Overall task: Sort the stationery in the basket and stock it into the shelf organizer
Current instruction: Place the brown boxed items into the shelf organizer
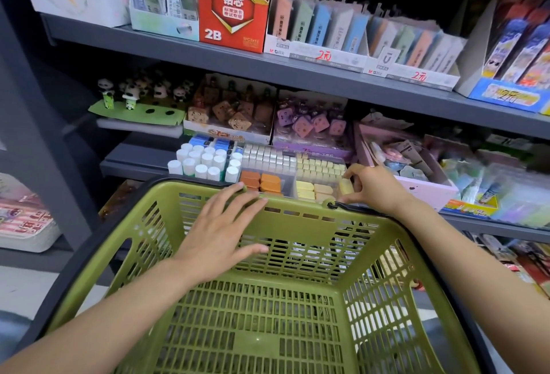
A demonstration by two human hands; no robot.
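A green plastic basket (297, 219) with a black handle fills the lower view, and I see nothing lying inside it. My left hand (220, 230) rests flat on its far rim, fingers straight. Just past the rim, my right hand (369, 186) pinches a small pale yellow eraser (346, 186) over the clear shelf organizer (285, 171). The organizer holds rows of white and yellow erasers, orange erasers (262, 181) at the front left and yellow ones (312, 190) at the front right.
White-capped glue sticks (205, 162) stand left of the organizer. A pink box (416, 183) of packets sits to its right. Behind are boxes of brown and purple toys; above, a grey shelf (268, 67) carries a red 2B lead box (232, 16) and card packs.
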